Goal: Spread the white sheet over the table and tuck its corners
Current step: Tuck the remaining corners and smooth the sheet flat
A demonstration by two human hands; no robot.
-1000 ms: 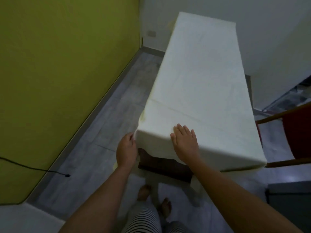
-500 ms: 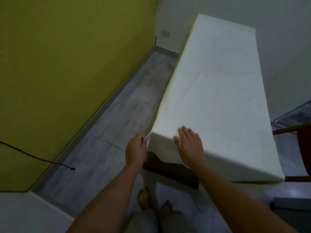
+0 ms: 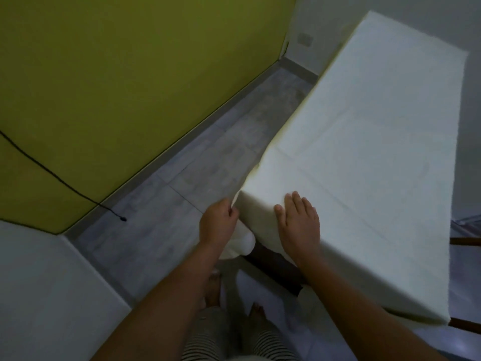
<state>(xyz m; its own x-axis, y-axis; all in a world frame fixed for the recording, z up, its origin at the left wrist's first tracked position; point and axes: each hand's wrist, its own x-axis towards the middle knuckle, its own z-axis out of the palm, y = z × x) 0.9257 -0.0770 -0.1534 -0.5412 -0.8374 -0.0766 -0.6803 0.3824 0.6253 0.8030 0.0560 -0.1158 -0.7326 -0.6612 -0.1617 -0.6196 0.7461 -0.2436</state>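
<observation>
Since a second ago, the left hand (image 3: 217, 223) has pulled a loose fold of the white fabric sheet (image 3: 369, 157) off the long table's (image 3: 276, 267) near left corner, pinching it. The right hand (image 3: 300, 225) presses flat, fingers spread, on the near edge.

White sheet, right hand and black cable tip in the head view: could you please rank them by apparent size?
1. White sheet, by far.
2. Right hand, enlarged by nearness.
3. Black cable tip, tiny.
</observation>
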